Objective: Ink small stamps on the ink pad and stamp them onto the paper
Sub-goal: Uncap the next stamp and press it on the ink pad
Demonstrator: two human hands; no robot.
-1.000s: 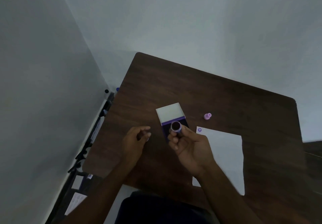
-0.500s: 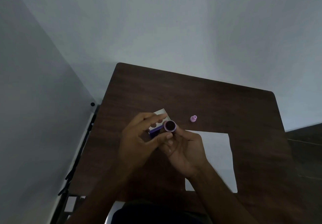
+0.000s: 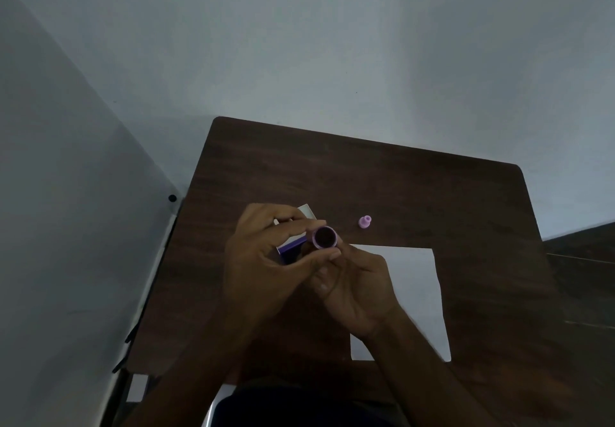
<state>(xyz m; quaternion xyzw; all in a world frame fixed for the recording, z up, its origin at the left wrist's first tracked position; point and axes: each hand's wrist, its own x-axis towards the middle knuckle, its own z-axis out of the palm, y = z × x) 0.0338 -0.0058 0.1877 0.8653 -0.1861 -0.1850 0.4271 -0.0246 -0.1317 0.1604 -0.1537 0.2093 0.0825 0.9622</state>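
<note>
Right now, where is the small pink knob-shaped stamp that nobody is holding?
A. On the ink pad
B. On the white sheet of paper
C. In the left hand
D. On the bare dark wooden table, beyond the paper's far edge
D: the small pink knob-shaped stamp stands alone on the dark wooden table, clear of the white sheet of paper and away from both hands.

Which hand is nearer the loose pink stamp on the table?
Right. The right hand sits just below-left of the pink stamp; the left hand is further left, over the ink pad.
</note>
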